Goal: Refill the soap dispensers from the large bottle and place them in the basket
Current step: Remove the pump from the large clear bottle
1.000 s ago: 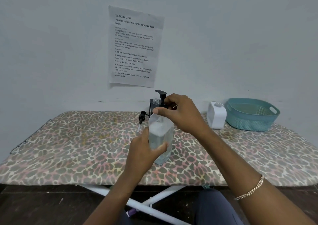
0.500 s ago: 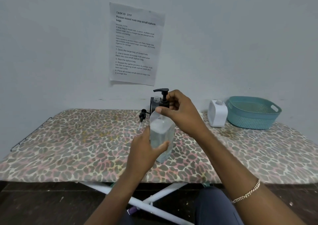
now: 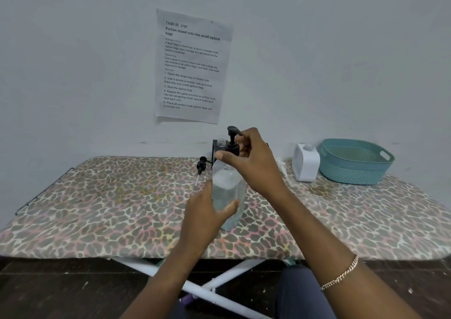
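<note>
Soap dispenser (image 3: 228,194), clear and upright on the table (image 3: 97,209), is gripped round its body by the left hand (image 3: 205,211), fingers and thumb curled about it. Just above, the right hand (image 3: 253,160) pinches the black pump (image 3: 231,135) at the dispenser's top with bent fingers. Beyond the hands are a loose pump (image 3: 201,165) and a black dispenser (image 3: 216,147); off to the right hand's right stand a white dispenser (image 3: 305,165) and the teal basket (image 3: 353,169).
</note>
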Motion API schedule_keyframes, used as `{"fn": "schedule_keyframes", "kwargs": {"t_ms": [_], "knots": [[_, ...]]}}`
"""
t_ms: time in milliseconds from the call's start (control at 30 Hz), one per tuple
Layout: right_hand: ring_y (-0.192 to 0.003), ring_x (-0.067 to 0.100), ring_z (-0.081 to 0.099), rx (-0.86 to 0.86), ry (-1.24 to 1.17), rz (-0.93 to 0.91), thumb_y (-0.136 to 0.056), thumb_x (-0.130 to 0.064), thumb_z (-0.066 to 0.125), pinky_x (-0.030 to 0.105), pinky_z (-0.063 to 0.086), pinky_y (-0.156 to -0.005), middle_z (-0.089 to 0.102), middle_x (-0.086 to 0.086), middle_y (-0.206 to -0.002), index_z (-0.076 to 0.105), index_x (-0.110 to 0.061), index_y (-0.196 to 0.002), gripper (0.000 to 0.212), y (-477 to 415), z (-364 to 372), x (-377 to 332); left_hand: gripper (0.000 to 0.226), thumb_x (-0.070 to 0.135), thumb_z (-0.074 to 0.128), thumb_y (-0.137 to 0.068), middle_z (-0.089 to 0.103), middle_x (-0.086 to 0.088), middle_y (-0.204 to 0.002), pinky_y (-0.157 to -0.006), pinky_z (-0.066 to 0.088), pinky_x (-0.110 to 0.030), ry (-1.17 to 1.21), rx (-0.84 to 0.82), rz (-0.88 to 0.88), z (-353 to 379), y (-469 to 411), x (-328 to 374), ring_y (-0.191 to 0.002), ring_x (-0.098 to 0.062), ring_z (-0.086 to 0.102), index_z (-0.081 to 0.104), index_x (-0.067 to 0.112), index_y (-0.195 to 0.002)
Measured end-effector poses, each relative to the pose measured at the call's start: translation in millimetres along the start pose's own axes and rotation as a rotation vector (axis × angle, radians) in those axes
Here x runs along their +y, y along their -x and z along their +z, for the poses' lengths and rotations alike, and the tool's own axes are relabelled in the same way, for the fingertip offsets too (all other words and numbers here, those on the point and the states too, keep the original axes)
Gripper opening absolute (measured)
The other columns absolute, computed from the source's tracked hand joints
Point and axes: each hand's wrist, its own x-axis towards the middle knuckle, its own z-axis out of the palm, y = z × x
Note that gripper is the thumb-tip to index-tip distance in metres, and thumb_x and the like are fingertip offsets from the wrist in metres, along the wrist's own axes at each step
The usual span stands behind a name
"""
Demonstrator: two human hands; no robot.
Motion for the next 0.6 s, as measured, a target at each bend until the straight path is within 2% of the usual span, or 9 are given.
{"fn": "schedule_keyframes", "kwargs": {"t_ms": [67,100,200,267,333,400,467,533,600], "knots": [[-0.083,-0.003,0.059,-0.033,-0.040,0.013,-0.089,-0.032,0.085,0.014,0.049,-0.080,0.066,-0.009,-0.100,0.062,-0.024,-0.110,0.032,0,-2,1,0.063,0.056,0.076,-0.089,0.074,0.012,-0.111,-0.083,0.061,-0.039,0.007,-0.001,0.004,1,0,-2,-0.094,-0.005,0.070,0.054,0.029,-0.141],[-0.094,-0.001,0.065,-0.063,-0.079,0.014,-0.094,-0.024,0.080,0.019,0.052,-0.089,0.071,-0.008,-0.107,0.066,-0.022,-0.114,0.024,-1,-5,3,0.063,0.057,0.075,-0.088,0.074,0.012,-0.110,-0.083,0.061,-0.038,0.007,-0.001,0.007,1,1,-2,-0.094,-0.005,0.070,0.054,0.030,-0.141],[-0.121,0.008,0.069,-0.171,-0.195,-0.029,-0.105,-0.006,0.062,0.031,0.052,-0.108,0.076,-0.005,-0.123,0.068,-0.022,-0.130,0.030,0,-13,7,0.064,0.060,0.074,-0.087,0.074,0.013,-0.110,-0.081,0.061,-0.033,0.000,0.009,0.020,1,1,-4,-0.094,-0.003,0.069,0.053,0.031,-0.140],[-0.128,0.009,0.066,-0.214,-0.222,-0.047,-0.107,-0.003,0.056,0.029,0.049,-0.112,0.075,-0.004,-0.129,0.066,-0.025,-0.133,0.035,1,-16,6,0.066,0.060,0.074,-0.087,0.074,0.014,-0.112,-0.080,0.060,-0.025,-0.003,0.015,0.034,1,1,-4,-0.094,0.001,0.068,0.052,0.032,-0.143],[-0.130,0.013,0.064,-0.221,-0.244,-0.030,-0.106,-0.007,0.058,0.025,0.050,-0.107,0.071,0.000,-0.136,0.064,-0.018,-0.140,0.036,0,-17,7,0.068,0.061,0.073,-0.087,0.073,0.015,-0.112,-0.080,0.059,-0.021,-0.001,0.015,0.040,1,1,-4,-0.094,0.001,0.068,0.051,0.032,-0.144],[-0.122,0.012,0.066,-0.177,-0.197,0.002,-0.101,-0.026,0.069,0.023,0.051,-0.099,0.065,-0.002,-0.135,0.059,-0.019,-0.144,0.045,0,-14,5,0.067,0.061,0.073,-0.088,0.073,0.016,-0.110,-0.079,0.058,-0.022,-0.005,0.014,0.038,1,1,-4,-0.092,0.001,0.068,0.051,0.032,-0.143],[-0.099,0.001,0.061,-0.092,-0.096,0.018,-0.090,-0.041,0.083,0.017,0.050,-0.089,0.060,-0.007,-0.118,0.058,-0.028,-0.135,0.053,1,-9,4,0.062,0.059,0.074,-0.088,0.073,0.015,-0.109,-0.078,0.059,-0.025,-0.014,0.014,0.029,1,1,-4,-0.091,0.001,0.068,0.054,0.031,-0.139],[-0.081,-0.003,0.051,-0.034,-0.033,0.001,-0.082,-0.042,0.089,0.011,0.047,-0.078,0.055,-0.008,-0.102,0.056,-0.029,-0.118,0.050,1,-4,3,0.058,0.058,0.076,-0.088,0.073,0.015,-0.108,-0.077,0.059,-0.026,-0.015,0.015,0.021,1,1,-4,-0.090,0.002,0.067,0.056,0.030,-0.135],[-0.077,-0.004,0.051,-0.036,-0.035,-0.009,-0.085,-0.035,0.088,0.012,0.046,-0.076,0.057,-0.010,-0.095,0.057,-0.027,-0.108,0.040,0,-3,2,0.058,0.056,0.076,-0.089,0.073,0.016,-0.106,-0.078,0.059,-0.026,-0.007,0.014,0.023,2,2,-4,-0.089,0.002,0.067,0.056,0.030,-0.136]]}}
